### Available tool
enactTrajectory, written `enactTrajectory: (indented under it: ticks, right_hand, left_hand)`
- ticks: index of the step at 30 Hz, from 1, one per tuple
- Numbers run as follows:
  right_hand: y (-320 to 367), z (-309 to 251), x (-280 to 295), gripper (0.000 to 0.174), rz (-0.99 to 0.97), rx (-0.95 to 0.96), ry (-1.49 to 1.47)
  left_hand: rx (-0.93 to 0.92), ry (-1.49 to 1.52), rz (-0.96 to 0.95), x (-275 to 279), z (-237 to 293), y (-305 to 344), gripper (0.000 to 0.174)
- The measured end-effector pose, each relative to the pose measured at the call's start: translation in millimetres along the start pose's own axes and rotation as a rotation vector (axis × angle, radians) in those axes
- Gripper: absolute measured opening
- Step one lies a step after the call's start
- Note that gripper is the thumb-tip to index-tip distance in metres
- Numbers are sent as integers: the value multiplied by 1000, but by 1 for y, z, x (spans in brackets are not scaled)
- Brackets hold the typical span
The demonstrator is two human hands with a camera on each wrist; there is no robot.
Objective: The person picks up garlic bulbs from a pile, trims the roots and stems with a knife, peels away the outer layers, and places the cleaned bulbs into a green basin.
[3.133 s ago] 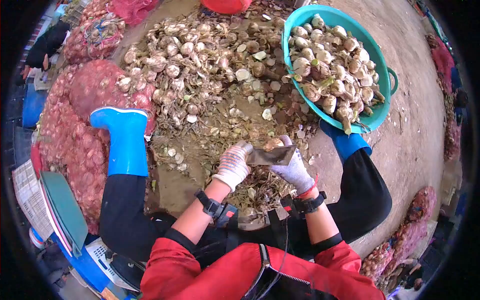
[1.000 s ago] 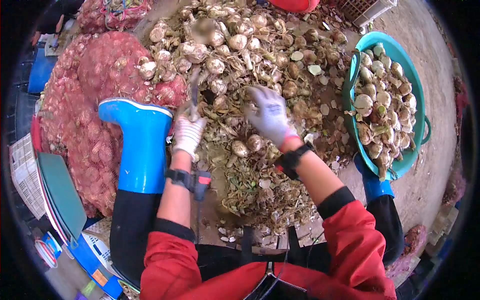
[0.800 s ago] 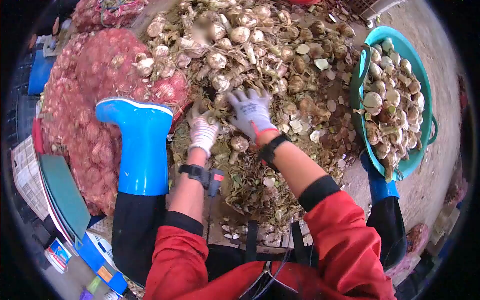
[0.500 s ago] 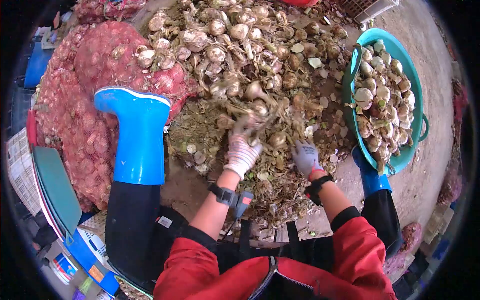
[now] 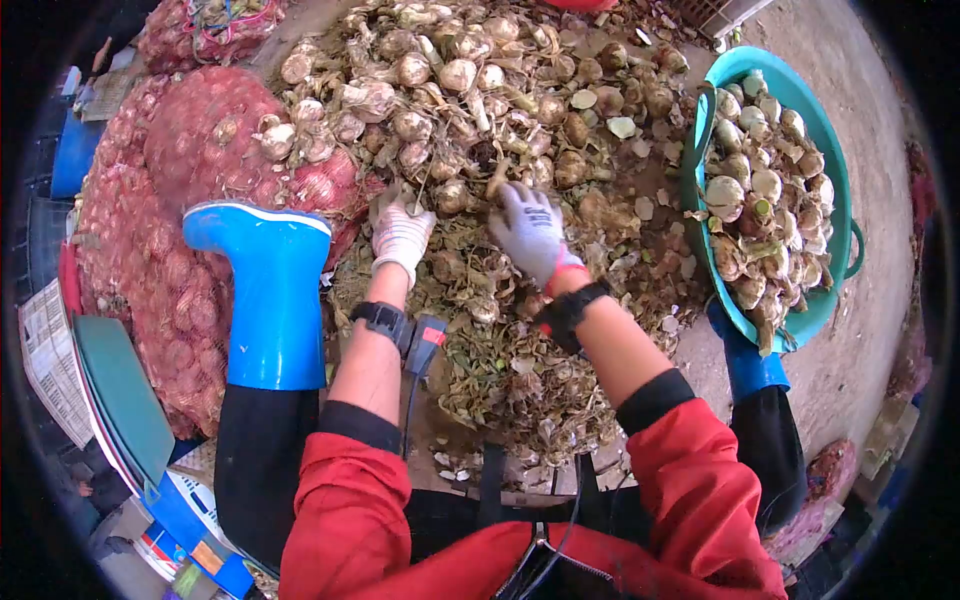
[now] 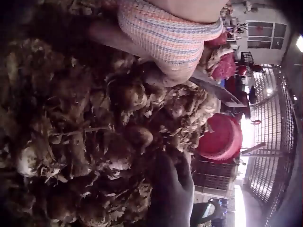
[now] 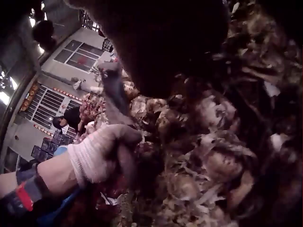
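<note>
In the head view my left hand (image 5: 402,235), in a striped glove, reaches into a heap of garlic bulbs (image 5: 410,125) with dry stalks. It grips a knife, whose flat metal blade (image 6: 218,91) juts past the glove in the left wrist view. My right hand (image 5: 533,232), in a grey-white glove, lies over the heap a little to the right, fingers reaching down at bulbs and stalks. From the left wrist side, the right hand (image 6: 173,189) shows close to a round bulb (image 6: 139,135). A dark, out-of-focus right hand (image 7: 165,42) covers the top of the right wrist view.
A teal tub (image 5: 842,200) of trimmed bulbs stands at right by one boot. Red mesh sacks (image 5: 195,130) fill the left side behind a blue boot (image 5: 275,310). Loose husks and leaves (image 5: 515,400) cover the ground between the legs.
Since half a second ago, both hands have moved forward onto the heap, the left also leftward and the right also leftward. Earlier the left hand dragged bulbs and stalks toward the body.
</note>
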State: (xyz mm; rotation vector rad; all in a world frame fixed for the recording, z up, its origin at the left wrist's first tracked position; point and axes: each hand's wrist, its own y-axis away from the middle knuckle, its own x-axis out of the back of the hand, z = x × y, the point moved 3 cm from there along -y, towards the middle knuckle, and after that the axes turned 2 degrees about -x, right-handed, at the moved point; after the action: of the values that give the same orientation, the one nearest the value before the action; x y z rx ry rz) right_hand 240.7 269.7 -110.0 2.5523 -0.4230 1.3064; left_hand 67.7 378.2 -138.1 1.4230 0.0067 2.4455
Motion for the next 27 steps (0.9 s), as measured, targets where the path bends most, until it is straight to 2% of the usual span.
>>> enactTrajectory:
  ticks: [1, 2, 3, 4, 5, 6, 7, 8, 9, 11, 13, 14, 15, 16, 17, 18, 20, 21, 23, 24, 25, 26, 27]
  right_hand:
    - [0, -3, -10, 50, -121, -132, 103]
    - [2, -10, -9, 52, -214, -202, 139]
    - [7, -12, -9, 54, -306, -270, 178]
    - [12, -12, -10, 54, -310, -273, 178]
    - [21, -9, -12, 54, -354, -300, 198]
    - [30, -5, -14, 54, -396, -323, 220]
    - [40, 2, -12, 49, -312, -267, 193]
    - [50, 15, -17, 43, -233, -260, 21]
    - [55, 24, -10, 38, -149, -247, -148]
    - [73, 39, 16, 31, -235, -205, -497]
    - [100, 40, 35, 39, -247, -204, -776]
    - [113, 31, 49, 46, -311, -263, -853]
    - [122, 20, 63, 54, -334, -231, -849]
    - [131, 10, 78, 63, -356, -199, -845]
    - [138, 2, 90, 73, -340, -87, -758]
    - [145, -8, 106, 72, -478, -211, -793]
    - [164, -22, 125, 69, -595, -327, -1011]
    - [173, -9, 110, 67, -380, -87, -1050]
    - [196, -20, 138, 65, -393, -268, -1067]
    - [201, -30, 156, 64, -550, -301, -1053]
    - [211, -34, 163, 67, -490, -166, -1015]
    - [223, -38, 170, 70, -421, -37, -974]
    - [239, -37, 171, 73, -424, -126, -1083]
  left_hand:
    - [-19, -209, -4, -6, 1, 1, 39]
    - [123, -149, -127, -18, -1, 9, 41]
    - [194, -81, -152, -25, 4, 21, 41]
    - [128, -70, -187, -33, 8, 31, 41]
    - [149, -48, -263, -37, 14, 44, 41]
    - [170, -27, -338, -39, 22, 57, 40]
    - [278, 6, -456, -39, 28, 76, 40]
    - [169, 33, -353, -35, 31, 91, 37]
    - [4, 189, -153, -34, 26, 104, 33]
    - [224, 505, -116, -27, 22, 127, 30]
    - [221, 591, -117, -9, 36, 144, 27]
    - [248, 824, -136, -5, 47, 153, 22]
    - [260, 1058, -155, 7, 66, 157, 17]
    - [387, 1204, -224, 20, 82, 166, 12]
    - [263, 1162, -201, 10, 75, 172, 16]
    - [143, 1120, -170, 21, 87, 175, 21]
    - [68, 1145, -352, 62, 125, 198, 20]
    - [29, 1153, -443, 93, 154, 208, 20]
    - [-200, 863, -279, 100, 149, 224, 26]
    - [-525, 387, -23, 112, 149, 235, 31]
    - [-560, 184, -27, 112, 152, 249, 33]
    - [-608, 165, -48, 110, 150, 258, 34]
    - [-649, 144, -77, 108, 148, 269, 35]
